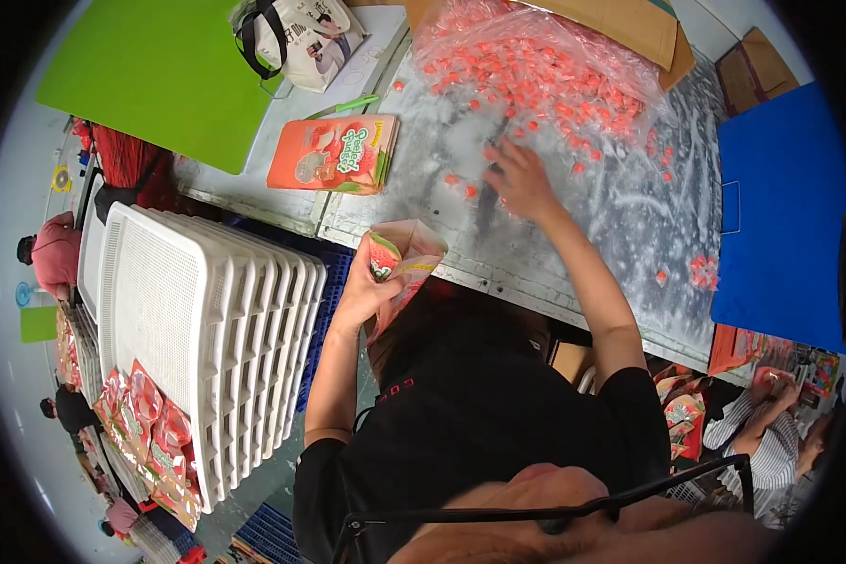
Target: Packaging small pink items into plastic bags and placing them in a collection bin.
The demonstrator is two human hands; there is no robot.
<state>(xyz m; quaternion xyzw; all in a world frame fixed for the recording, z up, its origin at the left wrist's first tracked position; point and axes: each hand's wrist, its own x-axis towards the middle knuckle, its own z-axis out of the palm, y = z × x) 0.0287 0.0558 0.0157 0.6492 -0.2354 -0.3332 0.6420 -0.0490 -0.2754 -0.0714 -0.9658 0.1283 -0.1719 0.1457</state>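
My left hand (359,296) grips a printed red and green packaging pouch (412,242) at the table's front edge, and the pouch's mouth gapes upward. Out over the metal tabletop (423,122) reaches my right hand (524,179), its fingers apart and somewhat blurred, with nothing clearly held. Small red wrapped pieces (471,191), perhaps candies, lie loose close to its fingertips. Beyond them, many more spill from a clear plastic bag (573,66) in a cardboard box (620,19). A stack of flat pouches (329,155) rests to the left.
Left of me stands a tall stack of white plastic trays (207,338), with filled red pouches (150,423) on top. A green tool (355,102) and a tote bag (305,42) lie past the pouches. A blue panel (785,216) bounds the right side. Other people work nearby.
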